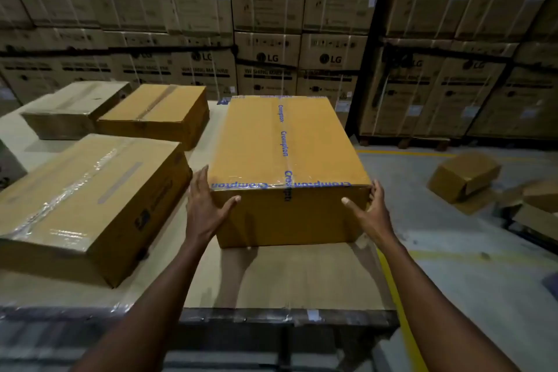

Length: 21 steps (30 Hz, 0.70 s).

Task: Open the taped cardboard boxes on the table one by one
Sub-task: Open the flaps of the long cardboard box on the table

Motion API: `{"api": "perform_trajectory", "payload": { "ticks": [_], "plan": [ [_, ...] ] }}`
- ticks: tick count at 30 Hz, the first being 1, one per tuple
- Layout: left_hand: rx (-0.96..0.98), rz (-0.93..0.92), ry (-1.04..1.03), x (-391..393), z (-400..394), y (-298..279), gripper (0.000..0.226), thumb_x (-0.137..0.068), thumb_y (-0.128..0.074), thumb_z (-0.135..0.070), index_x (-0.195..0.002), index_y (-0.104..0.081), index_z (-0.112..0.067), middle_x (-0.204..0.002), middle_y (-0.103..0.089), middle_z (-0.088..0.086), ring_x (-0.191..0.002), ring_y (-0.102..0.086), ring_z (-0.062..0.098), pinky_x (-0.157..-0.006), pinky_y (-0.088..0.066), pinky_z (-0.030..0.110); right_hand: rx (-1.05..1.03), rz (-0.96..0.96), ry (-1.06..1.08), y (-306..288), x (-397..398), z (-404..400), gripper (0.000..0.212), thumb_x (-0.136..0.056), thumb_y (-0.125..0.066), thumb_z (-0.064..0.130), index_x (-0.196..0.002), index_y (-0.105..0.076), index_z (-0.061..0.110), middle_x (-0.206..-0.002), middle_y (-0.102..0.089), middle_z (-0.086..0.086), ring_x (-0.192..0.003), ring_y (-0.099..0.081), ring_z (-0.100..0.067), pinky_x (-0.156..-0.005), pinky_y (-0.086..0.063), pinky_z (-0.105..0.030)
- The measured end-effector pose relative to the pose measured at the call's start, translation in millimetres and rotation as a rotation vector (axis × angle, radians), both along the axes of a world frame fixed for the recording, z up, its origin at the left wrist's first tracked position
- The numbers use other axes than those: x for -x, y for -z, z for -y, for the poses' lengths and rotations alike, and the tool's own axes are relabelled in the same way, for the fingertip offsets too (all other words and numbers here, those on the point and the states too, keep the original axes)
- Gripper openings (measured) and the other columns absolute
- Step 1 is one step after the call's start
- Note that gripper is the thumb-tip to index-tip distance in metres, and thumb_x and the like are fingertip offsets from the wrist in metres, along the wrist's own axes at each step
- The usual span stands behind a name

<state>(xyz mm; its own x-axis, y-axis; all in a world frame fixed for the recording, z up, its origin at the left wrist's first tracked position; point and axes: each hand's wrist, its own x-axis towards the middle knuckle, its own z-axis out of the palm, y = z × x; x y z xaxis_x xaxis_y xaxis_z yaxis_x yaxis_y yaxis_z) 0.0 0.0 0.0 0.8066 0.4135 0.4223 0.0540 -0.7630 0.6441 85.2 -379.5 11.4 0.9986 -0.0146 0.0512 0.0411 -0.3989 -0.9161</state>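
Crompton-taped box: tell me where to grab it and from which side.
Take the Crompton-taped box by its two near vertical corners, one hand on each side, coming from the near end. It lies lengthwise away from the person, so that short end faces them. The left hand and right hand already sit there.

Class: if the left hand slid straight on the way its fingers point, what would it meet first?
The left hand already touches the Crompton-taped box; its fingers point along the box's left side, so the way ahead looks free, though depth is unclear.

Both hands (pixel 208 205) (pixel 370 211) grip taped box (pixel 287 142) near corners.
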Motion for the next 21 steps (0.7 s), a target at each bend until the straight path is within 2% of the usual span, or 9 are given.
{"api": "perform_trajectory", "payload": {
  "ticks": [2, 4, 6, 8, 11, 13, 16, 19, 21],
  "plan": [
    [0.236, 0.032, 0.029, 2.3, -0.1, 9.5, 0.118, -0.077, -0.082, -0.051, -0.16, -0.001, -0.03, -0.167, -0.015, 0.001, -0.151, -0.024, 0.022, -0.116, -0.034, 0.046, -0.034, -0.074, 0.02, 5.7, 1.5, -0.8, 0.105, -0.088, -0.08, 0.038, -0.165, -0.012, 0.02, -0.171, -0.018, -0.005, -0.155, -0.024, -0.028, -0.119, -0.032, -0.048],
    [0.459, -0.015, 0.04, 7.8, 4.7, 22.7, 0.12, -0.078, -0.086, -0.036, -0.161, 0.001, -0.028, -0.164, -0.02, -0.004, -0.144, -0.027, 0.011, -0.113, -0.033, 0.038, -0.042, -0.128, 0.011, 20.7, 1.4, 0.5, 0.107, -0.083, -0.082, 0.045, -0.165, -0.017, 0.02, -0.169, -0.024, -0.006, -0.154, -0.028, -0.028, -0.12, -0.035, -0.049],
    [0.602, -0.083, 0.034, 7.9, 6.1, 36.6, 0.105, -0.082, -0.083, -0.029, -0.16, -0.013, -0.026, -0.155, -0.037, -0.004, -0.132, -0.041, 0.011, -0.107, -0.041, 0.037, -0.079, -0.166, 0.015, 37.6, -4.4, 1.8, 0.102, -0.08, -0.083, 0.05, -0.161, -0.028, 0.021, -0.162, -0.039, -0.005, -0.148, -0.039, -0.028, -0.116, -0.04, -0.049],
    [0.688, -0.191, 0.037, 7.8, 4.7, 53.6, 0.08, -0.087, -0.078, -0.035, -0.153, -0.033, -0.027, -0.147, -0.052, 0.001, -0.125, -0.053, 0.019, -0.097, -0.048, 0.037, -0.121, -0.202, -0.002, 49.7, -9.7, 2.9, 0.094, -0.08, -0.084, 0.048, -0.156, -0.036, 0.021, -0.153, -0.049, -0.004, -0.14, -0.049, -0.028, -0.112, -0.045, -0.048],
    [0.846, -0.326, 0.097, 11.9, 0.8, 84.0, 0.069, -0.091, -0.072, -0.038, -0.15, -0.038, -0.024, -0.143, -0.054, 0.003, -0.123, -0.055, 0.023, -0.094, -0.049, 0.038, -0.18, -0.26, -0.006, 75.6, -17.1, 6.7, 0.129, -0.052, -0.086, 0.078, -0.157, -0.036, 0.022, -0.152, -0.052, -0.002, -0.135, -0.055, -0.029, -0.11, -0.048, -0.053],
    [0.881, -0.384, 0.121, 16.0, -0.4, 99.9, 0.068, -0.093, -0.071, -0.034, -0.151, -0.038, -0.02, -0.142, -0.054, 0.004, -0.121, -0.055, 0.023, -0.096, -0.048, 0.038, -0.236, -0.309, -0.033, 126.1, -38.8, 19.3, 0.135, -0.047, -0.088, 0.077, -0.159, -0.034, 0.023, -0.153, -0.051, 0.0, -0.135, -0.054, -0.03, -0.11, -0.047, -0.055],
    [0.886, -0.448, 0.143, 17.4, 0.5, 116.3, 0.059, -0.098, -0.063, -0.027, -0.152, -0.038, -0.018, -0.145, -0.053, 0.005, -0.131, -0.052, 0.029, -0.1, -0.046, 0.039, -0.307, -0.416, -0.016, 139.7, -37.9, 18.2, 0.126, -0.06, -0.091, 0.067, -0.161, -0.027, 0.026, -0.159, -0.044, 0.0, -0.14, -0.049, -0.032, -0.112, -0.045, -0.057],
    [0.885, -0.45, 0.085, 13.9, 2.3, 123.0, 0.052, -0.105, -0.05, -0.025, -0.154, -0.035, -0.018, -0.149, -0.049, 0.006, -0.136, -0.047, 0.031, -0.107, -0.042, 0.045, -0.294, -0.386, 0.035, 96.6, -9.8, -5.0, 0.093, -0.09, -0.078, 0.04, -0.162, -0.024, 0.017, -0.158, -0.043, -0.004, -0.143, -0.046, -0.032, -0.113, -0.043, -0.05],
    [0.891, -0.388, 0.05, 12.4, 4.9, 120.6, 0.047, -0.107, -0.047, -0.026, -0.152, -0.039, -0.02, -0.15, -0.05, 0.007, -0.136, -0.047, 0.031, -0.108, -0.043, 0.046, -0.318, -0.366, 0.06, 83.6, -4.9, -13.5, 0.088, -0.091, -0.076, 0.037, -0.161, -0.027, 0.015, -0.152, -0.047, -0.001, -0.14, -0.047, -0.031, -0.107, -0.045, -0.044]
  ]
}}
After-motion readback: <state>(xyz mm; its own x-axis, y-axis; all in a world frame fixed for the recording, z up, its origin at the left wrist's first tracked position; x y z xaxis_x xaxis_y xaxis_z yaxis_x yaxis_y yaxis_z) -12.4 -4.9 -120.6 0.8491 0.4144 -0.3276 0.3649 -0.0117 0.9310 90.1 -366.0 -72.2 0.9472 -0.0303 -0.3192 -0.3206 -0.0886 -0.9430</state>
